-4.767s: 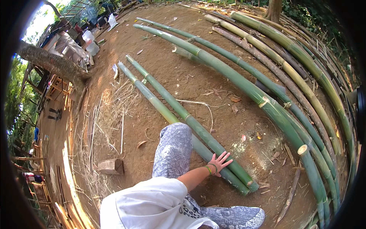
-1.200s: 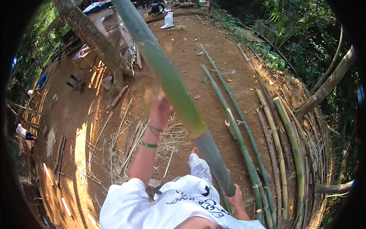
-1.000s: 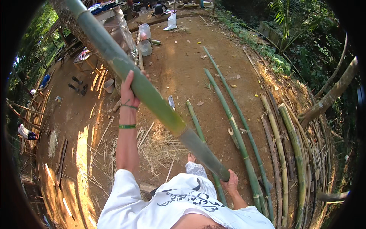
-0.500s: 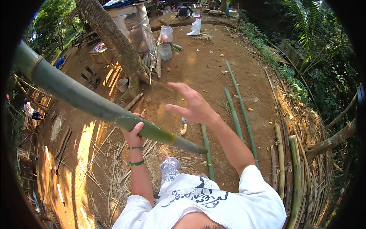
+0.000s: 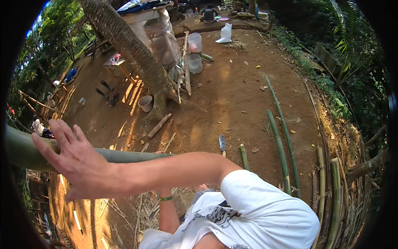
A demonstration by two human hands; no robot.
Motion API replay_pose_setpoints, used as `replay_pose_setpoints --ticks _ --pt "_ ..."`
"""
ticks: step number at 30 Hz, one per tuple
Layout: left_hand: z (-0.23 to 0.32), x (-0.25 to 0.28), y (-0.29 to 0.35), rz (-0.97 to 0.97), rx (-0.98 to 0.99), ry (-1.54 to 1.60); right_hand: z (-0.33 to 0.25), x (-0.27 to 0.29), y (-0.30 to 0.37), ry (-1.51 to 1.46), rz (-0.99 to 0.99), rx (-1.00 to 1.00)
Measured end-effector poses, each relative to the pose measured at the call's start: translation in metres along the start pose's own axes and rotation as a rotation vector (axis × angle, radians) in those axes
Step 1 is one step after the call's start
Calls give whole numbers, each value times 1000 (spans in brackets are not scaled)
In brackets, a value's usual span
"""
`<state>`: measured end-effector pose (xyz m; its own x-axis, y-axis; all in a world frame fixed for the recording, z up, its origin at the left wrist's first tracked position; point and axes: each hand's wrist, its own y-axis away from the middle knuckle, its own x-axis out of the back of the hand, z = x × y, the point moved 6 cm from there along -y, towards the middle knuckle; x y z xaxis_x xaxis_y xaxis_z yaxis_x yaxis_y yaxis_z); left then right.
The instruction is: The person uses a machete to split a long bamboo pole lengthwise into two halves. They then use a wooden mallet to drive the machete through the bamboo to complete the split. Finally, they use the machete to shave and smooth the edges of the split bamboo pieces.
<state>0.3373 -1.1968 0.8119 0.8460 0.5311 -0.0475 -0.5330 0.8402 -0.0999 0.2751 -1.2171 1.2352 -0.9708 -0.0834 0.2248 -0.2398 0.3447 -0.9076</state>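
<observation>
A thick green bamboo pole (image 5: 124,155) runs from the left edge toward the middle, raised in front of me. My right arm reaches across to the left, and my right hand (image 5: 76,162) is over the thick end of the pole with its fingers spread. My left hand (image 5: 165,193) is under the pole, with a green band at the wrist; the right forearm hides most of its fingers, and it appears to still grip the pole. A knife (image 5: 222,143) with a dark blade and pale handle lies on the ground ahead.
Cut bamboo poles (image 5: 280,149) lie on the dirt at right, by a stack of poles (image 5: 335,199). A leaning tree trunk (image 5: 132,45), a bucket (image 5: 145,103) and a short log (image 5: 160,125) are ahead left. Dry strips (image 5: 132,216) litter the ground near me. Other people are farther off.
My right hand has swung from the middle to the far left, over the pole's thick end. The pole has come down at its left end and lies more level.
</observation>
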Motion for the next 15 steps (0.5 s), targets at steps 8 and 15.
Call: replay_pose_setpoints --ticks 8,15 --pt "4 -51 -123 -101 -94 -138 124 -24 -48 -261 -137 -171" --pt "-26 -127 -223 -270 -190 -192 172 120 -117 -119 -97 -202"
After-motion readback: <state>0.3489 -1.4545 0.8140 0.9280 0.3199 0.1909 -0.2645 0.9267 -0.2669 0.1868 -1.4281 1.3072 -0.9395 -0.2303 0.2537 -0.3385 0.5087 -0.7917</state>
